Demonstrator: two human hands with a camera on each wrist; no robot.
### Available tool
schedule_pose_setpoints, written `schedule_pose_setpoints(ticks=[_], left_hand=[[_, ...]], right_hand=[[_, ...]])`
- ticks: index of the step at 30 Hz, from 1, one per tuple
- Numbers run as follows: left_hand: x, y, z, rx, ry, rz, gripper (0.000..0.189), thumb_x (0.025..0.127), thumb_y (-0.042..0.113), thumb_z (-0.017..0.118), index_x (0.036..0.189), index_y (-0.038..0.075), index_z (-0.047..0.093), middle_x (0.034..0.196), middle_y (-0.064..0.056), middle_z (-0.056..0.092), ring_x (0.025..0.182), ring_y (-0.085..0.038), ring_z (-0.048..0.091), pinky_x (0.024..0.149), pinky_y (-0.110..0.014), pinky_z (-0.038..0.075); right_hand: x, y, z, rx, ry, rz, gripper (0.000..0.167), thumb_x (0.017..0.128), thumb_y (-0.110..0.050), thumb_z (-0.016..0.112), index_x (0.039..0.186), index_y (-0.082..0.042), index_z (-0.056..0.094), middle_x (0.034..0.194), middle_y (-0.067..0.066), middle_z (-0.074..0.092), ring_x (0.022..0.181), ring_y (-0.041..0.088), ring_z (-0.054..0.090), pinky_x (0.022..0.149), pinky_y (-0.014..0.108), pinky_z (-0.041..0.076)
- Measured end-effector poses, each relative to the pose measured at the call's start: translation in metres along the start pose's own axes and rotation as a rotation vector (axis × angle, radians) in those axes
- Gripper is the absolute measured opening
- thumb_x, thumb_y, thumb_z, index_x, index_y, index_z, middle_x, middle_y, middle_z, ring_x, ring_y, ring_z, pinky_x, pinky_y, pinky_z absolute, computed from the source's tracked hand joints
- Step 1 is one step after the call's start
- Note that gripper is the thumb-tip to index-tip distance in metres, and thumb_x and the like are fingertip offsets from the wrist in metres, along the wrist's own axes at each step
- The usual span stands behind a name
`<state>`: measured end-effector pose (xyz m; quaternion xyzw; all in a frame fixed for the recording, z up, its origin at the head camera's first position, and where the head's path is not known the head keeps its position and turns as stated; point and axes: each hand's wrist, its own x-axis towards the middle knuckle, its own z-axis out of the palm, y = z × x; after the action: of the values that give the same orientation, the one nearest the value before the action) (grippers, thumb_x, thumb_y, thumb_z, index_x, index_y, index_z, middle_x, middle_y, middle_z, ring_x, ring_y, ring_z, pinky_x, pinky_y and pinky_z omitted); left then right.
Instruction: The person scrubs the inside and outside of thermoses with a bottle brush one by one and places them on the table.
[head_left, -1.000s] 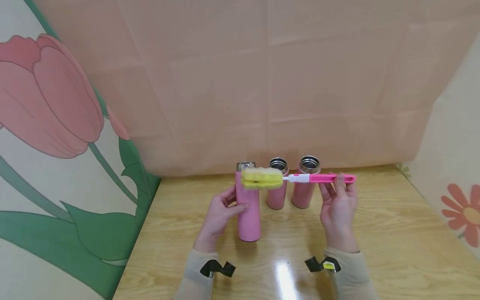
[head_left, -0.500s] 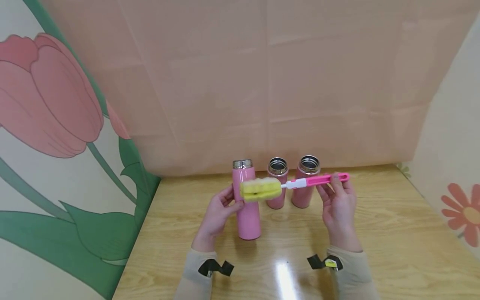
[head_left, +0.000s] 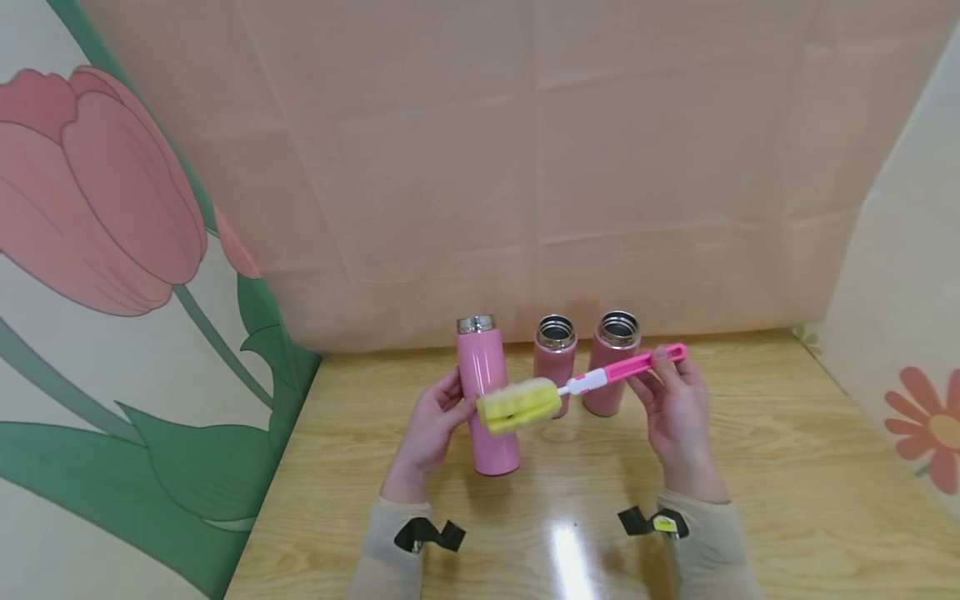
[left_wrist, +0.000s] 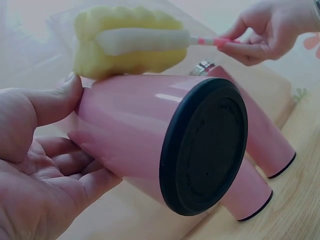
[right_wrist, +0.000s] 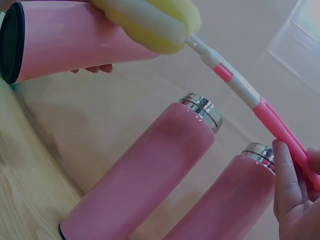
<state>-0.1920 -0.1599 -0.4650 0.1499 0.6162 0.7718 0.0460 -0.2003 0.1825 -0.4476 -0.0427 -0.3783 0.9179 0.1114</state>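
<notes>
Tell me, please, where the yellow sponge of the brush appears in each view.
Head: the yellow sponge is below the centre, slightly right.
Left wrist: near the top, left of centre.
Right wrist: at the top edge, near the middle, partly cut off.
Shared landmark: the pink bottle held in the left hand, visible in all three.

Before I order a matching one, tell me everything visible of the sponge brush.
The sponge brush has a yellow, foam-like head with a whitish strip, a thin neck and a white and pink plastic-looking handle, pinched at its pink end by the right hand. In the head view it slants, sponge overlapping the held pink bottle; contact is unclear.
</notes>
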Motion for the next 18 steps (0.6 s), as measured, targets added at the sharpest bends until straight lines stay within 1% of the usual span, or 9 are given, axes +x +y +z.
schedule_pose_setpoints(ticks=[5, 8, 11, 15, 18], left_hand=[[0.0008, 0.0001, 0.0009, -0.014, 0.018, -0.003, 0.064, 0.104, 0.003, 0.066, 0.161, -0.008, 0.037, 0.151, -0.030, 0.055, 0.129, -0.026, 0.062, 0.106, -0.034, 0.054], [0.0014, -0.0003, 0.0010, -0.030, 0.030, 0.004, 0.064, 0.104, 0.000, 0.063, 0.160, -0.011, 0.036, 0.151, -0.032, 0.054, 0.128, -0.025, 0.063, 0.106, -0.034, 0.055], [0.0011, -0.0010, 0.0006, -0.051, 0.045, 0.004, 0.062, 0.104, -0.001, 0.062, 0.159, -0.011, 0.036, 0.150, -0.032, 0.054, 0.125, -0.023, 0.064, 0.104, -0.034, 0.055], [0.0006, -0.0009, 0.0006, -0.074, 0.058, 0.000, 0.061, 0.104, 0.000, 0.063, 0.159, -0.011, 0.037, 0.148, -0.030, 0.057, 0.122, -0.021, 0.066, 0.102, -0.034, 0.056], [0.0006, -0.0008, 0.0001, -0.087, 0.051, 0.001, 0.062, 0.105, 0.001, 0.063, 0.159, -0.012, 0.037, 0.146, -0.027, 0.058, 0.121, -0.021, 0.066, 0.102, -0.033, 0.056]], right_hand=[[0.0011, 0.0011, -0.0023, -0.121, -0.089, 0.025, 0.011, 0.106, -0.016, 0.069, 0.111, -0.007, 0.066, 0.100, 0.003, 0.069, 0.088, 0.015, 0.075, 0.082, 0.030, 0.064], [0.0008, 0.0020, -0.0027, -0.214, -0.138, 0.044, 0.009, 0.107, -0.015, 0.067, 0.111, -0.007, 0.066, 0.099, 0.001, 0.071, 0.087, 0.013, 0.073, 0.082, 0.029, 0.064], [0.0006, 0.0031, -0.0034, -0.279, -0.178, 0.058, 0.008, 0.109, -0.015, 0.064, 0.112, -0.008, 0.064, 0.098, 0.001, 0.072, 0.086, 0.012, 0.073, 0.082, 0.029, 0.064], [0.0006, 0.0041, -0.0046, -0.301, -0.194, 0.065, 0.011, 0.109, -0.015, 0.064, 0.114, -0.006, 0.063, 0.099, 0.002, 0.073, 0.085, 0.013, 0.073, 0.081, 0.029, 0.064], [0.0012, 0.0046, -0.0049, -0.302, -0.194, 0.066, 0.011, 0.109, -0.015, 0.063, 0.114, -0.005, 0.062, 0.099, 0.002, 0.072, 0.084, 0.013, 0.073, 0.081, 0.029, 0.064]])
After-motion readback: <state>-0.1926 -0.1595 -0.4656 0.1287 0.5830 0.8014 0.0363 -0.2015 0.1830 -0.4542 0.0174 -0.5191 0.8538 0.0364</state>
